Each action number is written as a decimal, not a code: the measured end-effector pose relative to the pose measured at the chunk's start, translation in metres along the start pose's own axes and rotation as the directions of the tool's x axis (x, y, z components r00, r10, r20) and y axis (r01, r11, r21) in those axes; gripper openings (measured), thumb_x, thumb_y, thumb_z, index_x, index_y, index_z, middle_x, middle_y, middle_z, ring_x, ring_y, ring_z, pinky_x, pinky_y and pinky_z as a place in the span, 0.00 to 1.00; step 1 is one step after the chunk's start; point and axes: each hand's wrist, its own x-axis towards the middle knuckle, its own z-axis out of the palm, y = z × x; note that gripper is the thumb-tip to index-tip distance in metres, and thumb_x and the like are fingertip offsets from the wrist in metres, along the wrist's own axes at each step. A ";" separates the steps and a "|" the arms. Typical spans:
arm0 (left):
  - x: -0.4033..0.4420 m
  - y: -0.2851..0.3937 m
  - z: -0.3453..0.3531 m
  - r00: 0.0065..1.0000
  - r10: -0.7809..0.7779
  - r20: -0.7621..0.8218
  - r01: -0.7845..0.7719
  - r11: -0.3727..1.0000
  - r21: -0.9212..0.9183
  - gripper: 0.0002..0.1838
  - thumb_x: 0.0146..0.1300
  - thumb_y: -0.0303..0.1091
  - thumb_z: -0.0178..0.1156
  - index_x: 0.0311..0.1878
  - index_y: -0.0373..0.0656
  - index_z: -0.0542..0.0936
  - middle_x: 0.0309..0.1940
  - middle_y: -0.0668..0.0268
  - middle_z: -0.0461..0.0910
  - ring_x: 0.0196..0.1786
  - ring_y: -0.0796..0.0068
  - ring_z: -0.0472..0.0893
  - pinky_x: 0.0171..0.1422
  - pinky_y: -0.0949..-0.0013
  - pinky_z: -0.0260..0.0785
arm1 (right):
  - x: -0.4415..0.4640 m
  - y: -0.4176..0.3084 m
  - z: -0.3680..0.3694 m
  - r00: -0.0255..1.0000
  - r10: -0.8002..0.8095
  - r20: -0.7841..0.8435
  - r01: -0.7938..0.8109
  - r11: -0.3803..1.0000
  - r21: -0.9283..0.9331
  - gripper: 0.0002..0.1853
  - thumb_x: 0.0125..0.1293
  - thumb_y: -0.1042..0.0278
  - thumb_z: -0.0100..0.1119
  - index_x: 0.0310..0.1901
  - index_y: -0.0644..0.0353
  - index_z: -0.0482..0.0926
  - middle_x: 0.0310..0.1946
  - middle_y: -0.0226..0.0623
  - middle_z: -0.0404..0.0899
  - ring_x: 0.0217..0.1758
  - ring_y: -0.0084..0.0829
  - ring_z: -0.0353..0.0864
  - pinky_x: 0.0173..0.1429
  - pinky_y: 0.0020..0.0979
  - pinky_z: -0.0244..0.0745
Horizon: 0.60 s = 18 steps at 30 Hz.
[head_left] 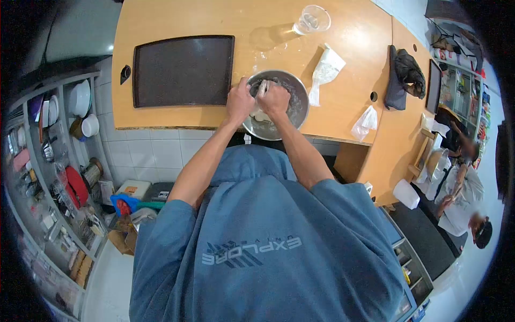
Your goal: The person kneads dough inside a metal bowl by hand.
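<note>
A round metal bowl stands at the near edge of the wooden table, dusted inside with white flour. Pale dough lies in it, partly covered by my hands. My left hand is closed on the bowl's left rim, its fingertips partly hidden. Inside the bowl, my right hand has its fingers curled, with whitish dough on and between them. Right of the bowl lies a crumpled bag of white powder.
A dark rectangular tray lies left of the bowl. Behind stands a clear cup. A small plastic bag sits near the right edge, a black cloth bundle farther right. Two other people are at the far right. Shelves line the left.
</note>
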 end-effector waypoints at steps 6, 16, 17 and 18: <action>-0.001 -0.003 0.003 1.000 0.007 0.009 -0.008 1.000 0.025 0.11 0.69 0.25 0.53 0.53 0.37 0.75 0.35 0.37 0.82 0.44 0.32 0.82 0.45 0.38 0.71 | 0.002 0.010 0.000 0.996 -0.056 -0.070 0.066 0.988 0.142 0.22 0.71 0.51 0.53 0.33 0.61 0.87 0.29 0.58 0.84 0.33 0.58 0.85 0.41 0.52 0.79; -0.002 -0.006 0.002 1.000 0.009 0.020 -0.010 0.999 0.039 0.12 0.67 0.25 0.55 0.53 0.37 0.76 0.37 0.38 0.83 0.44 0.33 0.82 0.47 0.39 0.72 | 0.013 0.071 -0.050 0.871 -0.113 0.478 -0.115 0.899 0.422 0.18 0.65 0.66 0.63 0.54 0.65 0.85 0.43 0.44 0.89 0.47 0.32 0.85 0.56 0.35 0.77; -0.002 -0.006 0.002 1.000 0.014 0.020 -0.015 0.999 0.031 0.12 0.67 0.25 0.55 0.52 0.37 0.76 0.36 0.38 0.82 0.44 0.33 0.82 0.47 0.39 0.72 | 0.013 0.077 -0.041 0.851 -0.155 0.502 -0.110 0.881 0.460 0.20 0.63 0.67 0.66 0.55 0.67 0.84 0.45 0.44 0.89 0.48 0.31 0.85 0.57 0.34 0.77; -0.002 -0.006 0.001 1.000 0.020 0.017 -0.020 1.000 0.024 0.12 0.67 0.25 0.55 0.52 0.36 0.76 0.36 0.38 0.82 0.44 0.33 0.82 0.47 0.39 0.72 | 0.012 0.077 -0.042 0.864 -0.156 0.478 -0.080 0.896 0.437 0.20 0.62 0.67 0.67 0.55 0.67 0.84 0.45 0.44 0.89 0.48 0.30 0.85 0.57 0.34 0.77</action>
